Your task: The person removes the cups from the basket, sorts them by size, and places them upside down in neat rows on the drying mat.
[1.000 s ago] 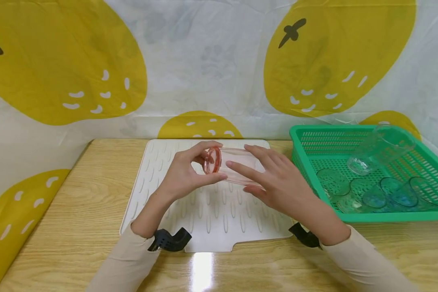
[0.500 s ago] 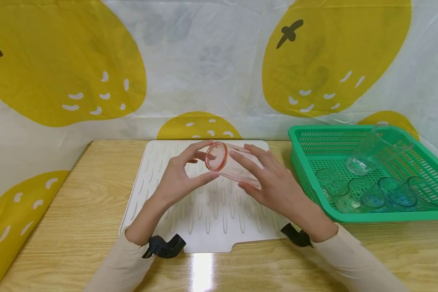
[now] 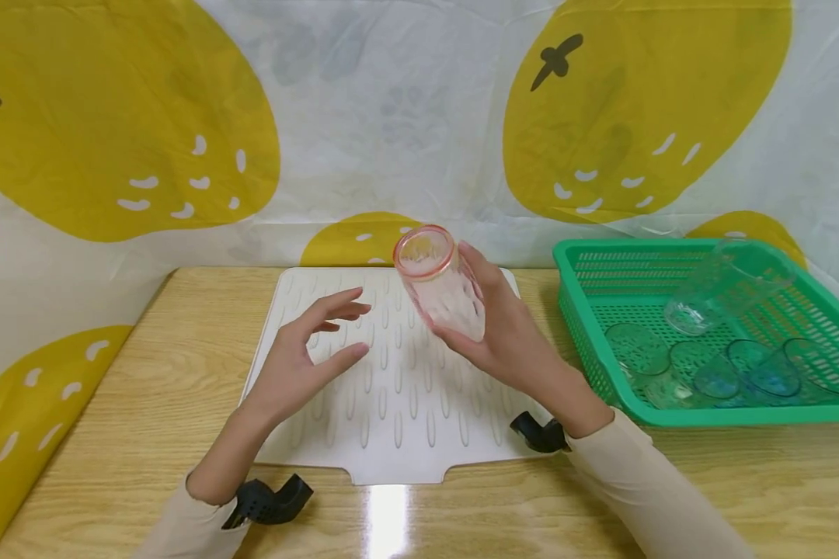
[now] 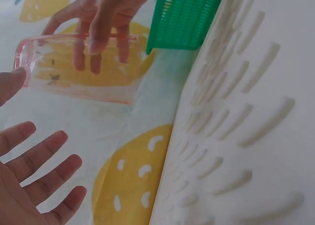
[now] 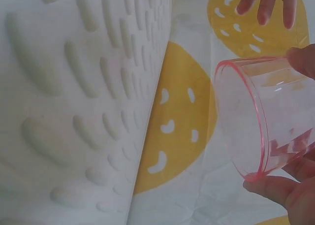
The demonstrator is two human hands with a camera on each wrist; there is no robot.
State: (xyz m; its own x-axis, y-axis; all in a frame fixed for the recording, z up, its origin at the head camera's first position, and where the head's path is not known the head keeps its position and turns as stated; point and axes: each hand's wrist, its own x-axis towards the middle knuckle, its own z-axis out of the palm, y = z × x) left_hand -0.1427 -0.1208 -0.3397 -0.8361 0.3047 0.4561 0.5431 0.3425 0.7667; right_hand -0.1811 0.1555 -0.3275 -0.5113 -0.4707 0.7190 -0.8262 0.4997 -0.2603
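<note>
A pink-tinted clear drinking glass (image 3: 443, 299) is in my right hand (image 3: 517, 341), above the white ridged mat (image 3: 398, 419). My right thumb lies along its near side, and the fingers curl round its far side, mostly hidden in the head view. The glass leans to the left, its thick-ringed base up. Its open mouth (image 5: 241, 121) faces down toward the mat in the right wrist view. My left hand (image 3: 301, 361) hovers over the mat's left part, apart from the glass. Its fingers are spread and loosely bent, with nothing in them.
A green plastic basket (image 3: 636, 245) stands to the right of the mat on the wooden table (image 3: 105, 419). Inside, a tall clear glass (image 3: 730, 279) leans toward the back, and several clear and blue glasses (image 3: 769, 376) line the front. A lemon-print cloth (image 3: 405, 101) hangs behind.
The glass has turned from lying sideways between both hands to base up, leaning left, in my right hand. My left hand has let go and moved down and left.
</note>
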